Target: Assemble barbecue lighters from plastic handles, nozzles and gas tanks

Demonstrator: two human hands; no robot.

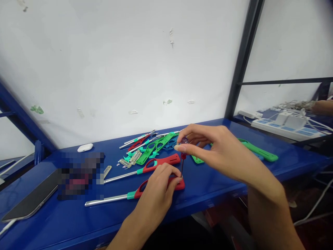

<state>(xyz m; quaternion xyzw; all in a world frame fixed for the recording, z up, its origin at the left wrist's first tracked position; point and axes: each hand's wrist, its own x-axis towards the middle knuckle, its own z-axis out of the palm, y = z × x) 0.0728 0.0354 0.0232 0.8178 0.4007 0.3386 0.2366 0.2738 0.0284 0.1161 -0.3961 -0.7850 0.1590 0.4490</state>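
My left hand [161, 185] presses a red long-nosed gas lighter [180, 185] flat on the blue table, its fingers curled over the handle. The metal tube of this lighter points left, past a teal collar. Between thumb and fingers, my right hand [208, 142] grips the dark red handle of a small screwdriver [183, 154]. The shaft stands nearly upright, its tip at the lighter's handle beside my left fingertips; the exact contact spot is hidden. Just behind lies a second red lighter [166, 160], parallel to the first.
Green handle shells [148, 152], clear fuel tanks [135, 157] and metal tubes lie heaped at the back of the table [208, 194]. A green handle [260, 151] is on the right. Leftward are a phone [32, 198] and a white earbud case [85, 148]. A power strip [283, 130] sits beyond.
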